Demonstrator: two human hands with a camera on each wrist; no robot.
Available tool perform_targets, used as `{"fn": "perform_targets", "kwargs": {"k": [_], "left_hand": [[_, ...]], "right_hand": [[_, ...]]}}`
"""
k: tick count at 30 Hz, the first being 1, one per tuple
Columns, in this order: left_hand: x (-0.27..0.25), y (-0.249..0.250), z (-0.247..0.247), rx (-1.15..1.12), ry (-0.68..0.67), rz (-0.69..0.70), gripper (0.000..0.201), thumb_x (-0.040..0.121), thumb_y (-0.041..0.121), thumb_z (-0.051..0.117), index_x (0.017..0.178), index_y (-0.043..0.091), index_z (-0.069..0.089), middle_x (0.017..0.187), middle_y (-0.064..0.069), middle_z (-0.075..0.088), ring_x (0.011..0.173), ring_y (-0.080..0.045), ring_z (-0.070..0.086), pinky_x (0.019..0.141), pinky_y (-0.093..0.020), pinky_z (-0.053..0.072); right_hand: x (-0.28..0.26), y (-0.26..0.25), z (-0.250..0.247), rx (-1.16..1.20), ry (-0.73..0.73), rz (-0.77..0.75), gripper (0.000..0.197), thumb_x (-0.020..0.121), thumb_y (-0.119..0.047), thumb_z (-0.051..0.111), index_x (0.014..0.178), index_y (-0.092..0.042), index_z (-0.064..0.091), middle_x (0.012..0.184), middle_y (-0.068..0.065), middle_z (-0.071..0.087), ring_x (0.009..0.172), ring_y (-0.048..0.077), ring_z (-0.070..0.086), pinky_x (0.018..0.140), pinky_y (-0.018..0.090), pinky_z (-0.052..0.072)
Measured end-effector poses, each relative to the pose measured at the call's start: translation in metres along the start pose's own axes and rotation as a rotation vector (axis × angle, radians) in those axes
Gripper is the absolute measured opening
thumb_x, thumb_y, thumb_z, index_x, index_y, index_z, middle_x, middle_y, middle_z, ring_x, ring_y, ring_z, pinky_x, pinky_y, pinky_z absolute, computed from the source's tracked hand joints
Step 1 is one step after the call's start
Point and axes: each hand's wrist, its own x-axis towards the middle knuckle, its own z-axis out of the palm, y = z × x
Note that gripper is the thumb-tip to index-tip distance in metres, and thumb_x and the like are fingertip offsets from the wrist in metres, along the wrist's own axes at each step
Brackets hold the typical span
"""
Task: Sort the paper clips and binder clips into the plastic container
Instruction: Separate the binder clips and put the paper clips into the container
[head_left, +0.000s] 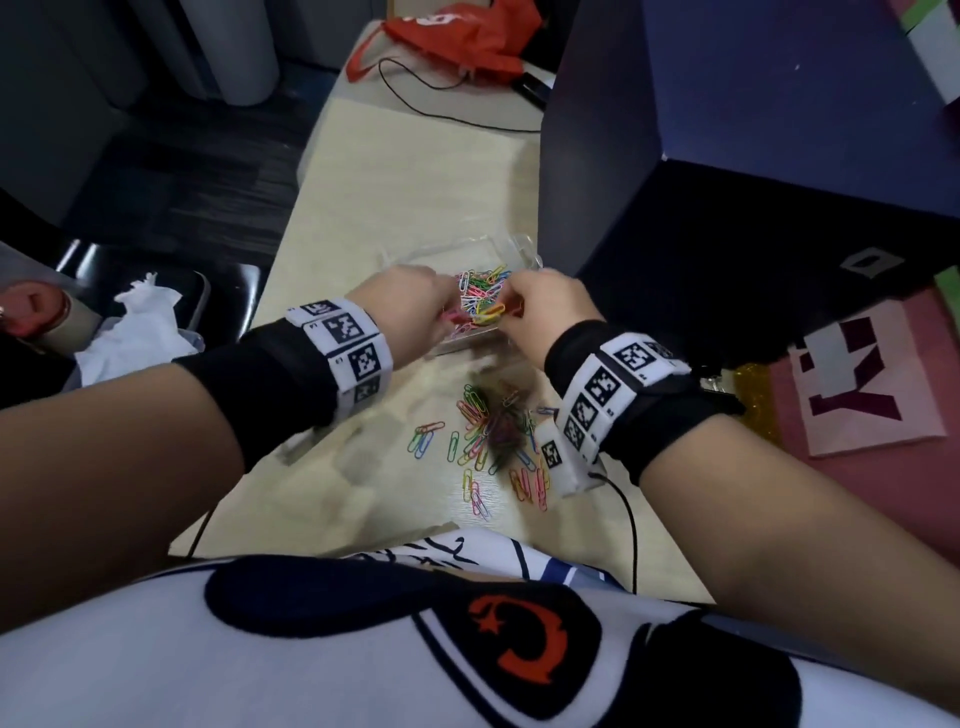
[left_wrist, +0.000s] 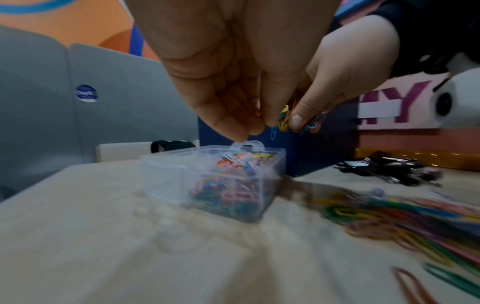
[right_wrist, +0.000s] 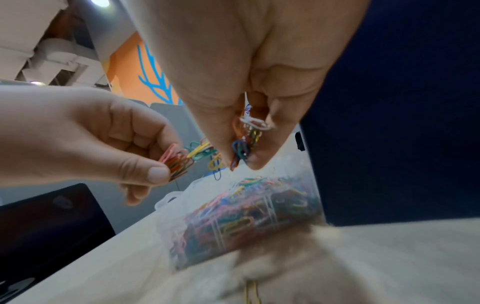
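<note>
A clear plastic container (head_left: 521, 244) stands mid-table, one compartment heaped with coloured paper clips (head_left: 480, 283). Both hands hover just above it. My left hand (head_left: 447, 306) pinches a bunch of coloured clips (right_wrist: 176, 162) between thumb and fingers. Close beside it, my right hand (head_left: 511, 306) pinches another bunch (right_wrist: 242, 148), with a few clips dangling between the two hands. A loose pile of paper clips (head_left: 493, 431) lies on the table near me. Black binder clips (left_wrist: 389, 170) lie to the right of the container (left_wrist: 166, 174).
A dark blue box (head_left: 727, 182) stands right against the container's right side. A pink card (head_left: 872, 384) lies further right. At the table's far end are a red bag (head_left: 467, 36) and a black cable (head_left: 441, 104). A chair with white tissue (head_left: 140, 322) stands left.
</note>
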Motion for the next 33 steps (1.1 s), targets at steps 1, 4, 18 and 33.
{"fn": "perform_targets", "kwargs": {"k": [1,4,18,33], "left_hand": [[0.004,-0.002,-0.003,-0.018,0.021,-0.022,0.028,0.09,0.029,0.06,0.113,0.013,0.06,0.107,-0.01,0.062,0.1,-0.029,0.058,0.085,-0.035,0.045],[0.011,-0.008,-0.005,-0.051,0.034,-0.083,0.042,0.086,0.032,0.066,0.124,0.017,0.056,0.115,-0.008,0.062,0.104,-0.027,0.06,0.092,-0.037,0.047],[-0.035,-0.001,0.052,0.258,-0.555,0.127,0.073,0.068,0.038,0.08,0.125,0.023,0.037,0.116,-0.002,0.048,0.098,-0.026,0.059,0.078,-0.038,0.052],[-0.029,0.014,0.063,0.309,-0.367,0.067,0.016,0.093,0.015,0.047,0.106,0.016,0.055,0.101,-0.006,0.056,0.094,-0.027,0.059,0.071,-0.032,0.044]], "right_hand": [[0.004,-0.004,-0.004,-0.001,0.021,-0.004,0.018,0.088,-0.016,0.061,0.105,-0.018,0.066,0.113,0.007,0.061,0.103,0.024,0.059,0.088,0.028,0.045],[0.012,-0.012,-0.012,-0.005,0.016,0.015,0.036,0.09,-0.025,0.063,0.124,-0.019,0.057,0.125,0.006,0.058,0.116,0.024,0.054,0.094,0.028,0.042],[-0.069,0.036,0.031,-0.352,-0.546,0.248,0.084,0.067,-0.014,0.079,0.132,-0.016,0.028,0.126,0.01,0.03,0.109,0.031,0.054,0.083,0.034,0.051],[-0.065,0.023,0.065,-0.144,-0.387,-0.125,0.053,0.08,-0.034,0.068,0.128,-0.027,0.044,0.131,0.006,0.031,0.117,0.03,0.041,0.098,0.04,0.043]]}}
